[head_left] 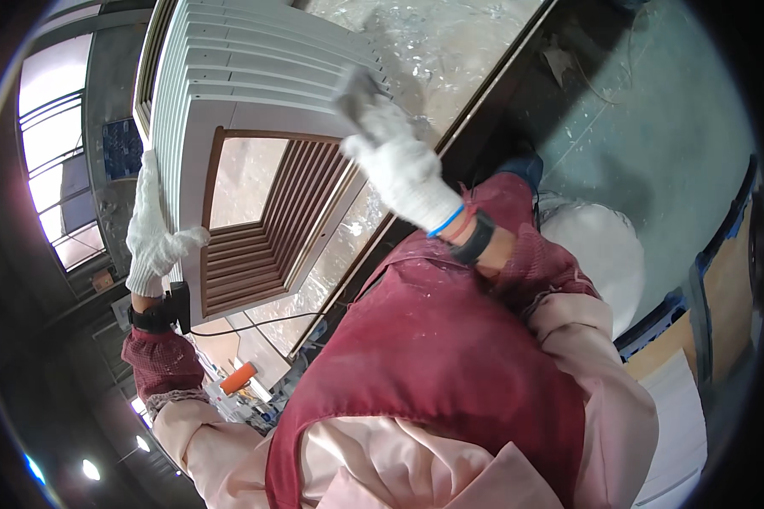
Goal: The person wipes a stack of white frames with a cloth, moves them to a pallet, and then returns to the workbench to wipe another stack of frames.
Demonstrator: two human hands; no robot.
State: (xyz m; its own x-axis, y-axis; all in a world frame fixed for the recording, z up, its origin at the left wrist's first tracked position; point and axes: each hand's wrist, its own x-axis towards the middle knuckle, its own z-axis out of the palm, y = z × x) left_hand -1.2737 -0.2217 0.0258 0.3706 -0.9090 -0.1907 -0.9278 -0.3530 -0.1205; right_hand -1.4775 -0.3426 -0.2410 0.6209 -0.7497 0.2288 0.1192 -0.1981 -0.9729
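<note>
A stack of pale grey rectangular frames (194, 176) with brown inner edges stands on the worktable, and the table top shows through their opening. My left hand (153, 227), in a white knitted glove, lies along the stack's left side with its fingers stretched out. Its thumb reaches over the face of the nearest frame. Above the stack's right side, my right hand (401, 170), gloved the same way, is closed on a grey block-shaped pad (361, 95). Motion blurs the pad, so I cannot make out its exact kind or whether it touches a frame.
White-spattered worktable (450, 51) extends beyond the stack, its dark edge running close to my apron (433, 339). A thin black cable (255, 327) hangs from the device on my left wrist. An orange cylinder (238, 378) lies among clutter at lower left. A round white object (598, 259) is on the right.
</note>
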